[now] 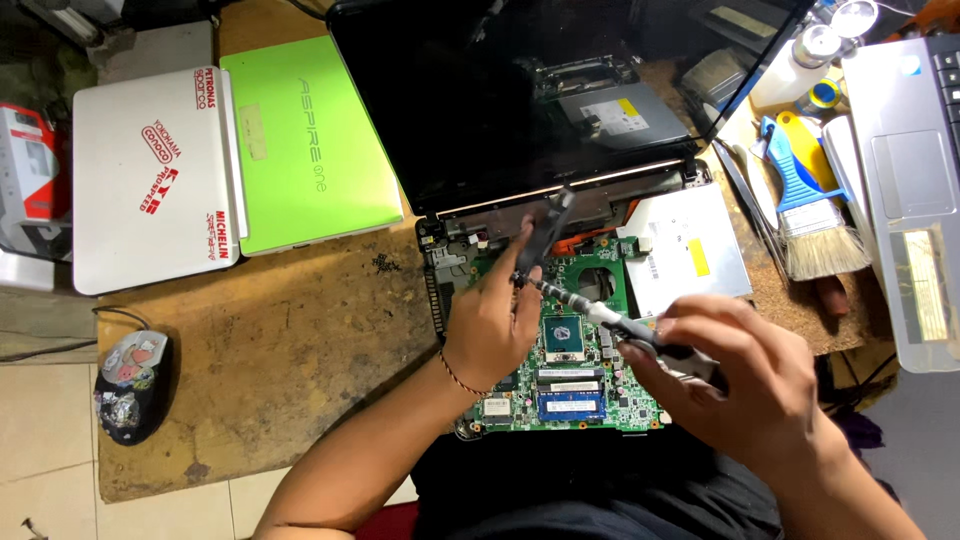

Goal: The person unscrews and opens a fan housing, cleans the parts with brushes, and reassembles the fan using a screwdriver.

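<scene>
fingers (520,262) of the left hand (492,322) pinch a dark flat part (546,232) and hold it up over the top edge of the green motherboard (572,372), long axis tilted up and to the right. right hand (740,385) is closed around the handle of a screwdriver (600,312), shaft running up-left, tip (524,281) landing just beside the left fingertips. so the tip lies up and left of the right hand, and the left hand is the nearer one to that spot. the board sits in an opened black laptop (500,100) on the bench (280,340), square chip (564,338) just below the shaft. count: one screwdriver, one board, two memory sticks (570,392) near the lower edge. off to the left, two closed small laptops, one white (150,175) and one green (305,140), one mouse (130,385). right side, one blue-handled brush (812,210), one silver drive (685,255), one grey laptop (915,190).
</scene>
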